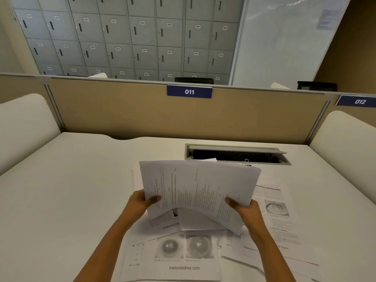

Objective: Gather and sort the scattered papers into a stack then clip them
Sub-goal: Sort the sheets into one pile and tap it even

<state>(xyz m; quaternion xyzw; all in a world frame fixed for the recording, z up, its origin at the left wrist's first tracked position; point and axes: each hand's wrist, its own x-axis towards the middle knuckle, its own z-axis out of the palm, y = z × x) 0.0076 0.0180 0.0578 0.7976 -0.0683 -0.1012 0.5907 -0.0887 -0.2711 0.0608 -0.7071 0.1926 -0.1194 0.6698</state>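
I hold a bundle of printed sheets [199, 184] lifted and tilted above the white desk [71, 190], text sideways. My left hand [142, 202] grips its lower left edge, thumb on top. My right hand [243, 209] grips its lower right edge, thumb on top. Several loose pages lie scattered underneath: a page with two eye photos [183, 249] near me and a page with one eye picture [276, 210] at the right. A binder clip [246, 162] peeks out just behind the bundle's top right corner, mostly hidden.
An open cable tray [236, 154] is sunk into the desk behind the papers. A tan partition [122, 110] with an "011" sign [189, 91] closes the back. Rounded white dividers [24, 123] stand at both sides. Grey lockers are beyond.
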